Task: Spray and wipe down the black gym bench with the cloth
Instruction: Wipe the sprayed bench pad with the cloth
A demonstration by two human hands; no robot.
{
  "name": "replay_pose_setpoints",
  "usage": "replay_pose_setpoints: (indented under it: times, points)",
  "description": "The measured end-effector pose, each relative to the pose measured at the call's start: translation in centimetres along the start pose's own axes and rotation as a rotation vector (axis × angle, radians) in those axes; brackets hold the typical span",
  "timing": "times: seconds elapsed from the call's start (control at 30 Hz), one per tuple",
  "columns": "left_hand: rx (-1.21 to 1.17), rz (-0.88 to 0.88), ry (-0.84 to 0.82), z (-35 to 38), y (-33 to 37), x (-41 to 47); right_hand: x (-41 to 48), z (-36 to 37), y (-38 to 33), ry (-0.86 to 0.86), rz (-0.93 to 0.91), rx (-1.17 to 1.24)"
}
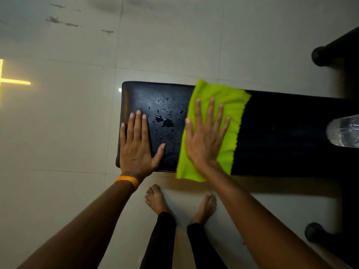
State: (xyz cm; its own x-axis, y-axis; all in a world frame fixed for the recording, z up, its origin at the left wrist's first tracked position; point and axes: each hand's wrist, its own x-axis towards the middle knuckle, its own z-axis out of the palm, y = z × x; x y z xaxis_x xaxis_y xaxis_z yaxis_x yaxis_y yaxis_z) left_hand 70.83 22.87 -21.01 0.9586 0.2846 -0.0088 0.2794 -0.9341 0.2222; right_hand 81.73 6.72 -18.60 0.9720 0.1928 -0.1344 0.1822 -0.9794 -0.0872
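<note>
Since beads and a small puddle of liquid [165, 122] lie on the left end of the black gym bench [281, 133], the spraying looks done there, while the wiping seems barely begun: the wet patch sits unwiped just left of the cloth [233, 105]. The right hand [204, 138] presses flat on the cloth, fingers straight and spread; the left hand [137, 146] rests flat on the bare pad at the bench's end, holding nothing. The cloth is bright lime, soft and fuzzy-looking, draped across the bench's width with its near edge hanging over the side. The pad looks like smooth, faintly creased vinyl with rounded corners, glossy where wet. A clear plastic bottle [343, 131] stands on the bench at the right.
</note>
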Motion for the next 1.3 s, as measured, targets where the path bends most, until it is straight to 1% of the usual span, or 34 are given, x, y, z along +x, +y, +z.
replay_pose_setpoints:
  times: [0.07, 0.13, 0.17, 0.2, 0.27, 0.3, 0.33, 0.37, 0.4, 0.43, 0.5, 0.53, 0.57, 0.6, 0.67, 0.7, 0.73, 0.77, 0.87, 0.97, 1.0, 1.03, 1.07, 1.13, 1.17, 1.2, 1.23, 1.3]
  points:
    - [0.003, -0.001, 0.010, 0.1, -0.1, 0.1, 0.2, 0.0, -0.1, -0.073, -0.213, -0.021]
    - [0.004, 0.001, 0.010, 0.2, -0.2, -0.1, 3.8, -0.8, 2.6, -0.114, -0.445, -0.065]
    - [0.007, 0.003, 0.010, 0.2, -0.2, -0.1, 5.8, -1.1, 3.9, -0.108, -0.497, -0.082]
    - [0.010, 0.002, 0.007, 0.2, -0.1, 0.0, 7.4, -1.3, 4.9, -0.100, -0.467, -0.070]
    - [-0.002, 0.004, 0.002, 0.0, -0.1, 0.1, 7.3, -1.5, 5.2, -0.050, -0.263, -0.002]
    - [-0.012, 0.005, -0.001, -0.1, -0.1, 0.1, 5.7, -1.2, 4.2, 0.001, -0.145, 0.016]
    - [-0.025, 0.005, 0.000, -0.2, 0.0, 0.1, 3.5, -0.7, 3.1, 0.016, -0.067, 0.013]
    - [-0.045, 0.006, 0.002, -0.3, 0.0, 0.1, 1.0, -0.3, 2.2, 0.003, -0.061, 0.001]
    - [-0.071, 0.007, 0.009, -0.6, 0.0, 0.1, -1.2, -0.2, 1.8, -0.030, -0.115, -0.006]
    - [-0.097, 0.009, 0.019, -0.8, -0.1, 0.2, -2.6, -0.2, 2.1, -0.075, -0.212, -0.016]
    - [-0.119, 0.023, 0.033, -1.2, -0.4, 1.1, -1.7, -1.1, 4.4, -0.172, -0.430, -0.051]
    - [-0.117, 0.030, 0.026, -1.3, -0.6, 1.9, -0.1, -1.4, 5.8, -0.191, -0.470, -0.081]
    - [-0.111, 0.040, 0.008, -1.2, -0.8, 2.7, 1.4, -1.4, 7.2, -0.171, -0.435, -0.086]
    - [-0.097, 0.055, -0.016, -1.0, -0.8, 3.5, 2.5, -1.5, 8.5, -0.136, -0.320, -0.077]
    - [-0.053, 0.070, -0.052, -0.7, -0.9, 4.0, 2.0, -1.3, 9.1, -0.028, -0.018, -0.027]
    - [-0.041, 0.068, -0.056, -0.6, -0.9, 4.0, 0.5, -0.8, 8.1, 0.025, 0.092, -0.010]
    - [-0.037, 0.066, -0.054, -0.5, -0.9, 3.9, -1.4, -0.4, 6.7, 0.038, 0.148, -0.006]
    - [-0.036, 0.069, -0.047, -0.5, -0.9, 3.8, -3.4, -0.1, 5.2, 0.022, 0.136, -0.005]
    - [-0.030, 0.076, -0.026, -0.5, -0.9, 3.7, -6.2, 0.4, 3.4, -0.061, -0.051, -0.023]
    - [-0.012, 0.076, -0.029, -0.4, -1.0, 3.7, -1.2, -0.4, 5.0, -0.103, -0.351, -0.064]
    - [-0.009, 0.078, -0.031, -0.3, -1.0, 3.6, 1.3, -0.6, 5.5, -0.089, -0.387, -0.063]
    - [-0.006, 0.078, -0.031, -0.3, -1.0, 3.7, 3.8, -0.5, 5.5, -0.049, -0.328, -0.039]
    - [-0.002, 0.078, -0.033, -0.3, -0.9, 3.8, 5.3, -0.5, 4.6, -0.008, -0.192, -0.006]
    - [-0.005, 0.076, -0.035, -0.4, -1.0, 3.9, 5.1, -0.1, 0.8, 0.072, 0.089, 0.051]
    - [-0.008, 0.076, -0.034, -0.4, -1.0, 3.8, 3.8, 0.2, -1.2, 0.062, 0.117, 0.054]
    - [-0.009, 0.078, -0.030, -0.4, -1.0, 3.9, 2.3, 0.4, -2.8, 0.026, 0.054, 0.045]
    - [-0.008, 0.078, -0.026, -0.3, -1.0, 3.9, 1.2, 0.5, -3.2, -0.020, -0.064, 0.033]
    - [-0.004, 0.077, -0.022, -0.2, -1.1, 3.8, 2.3, -0.2, -0.8, -0.096, -0.370, -0.007]
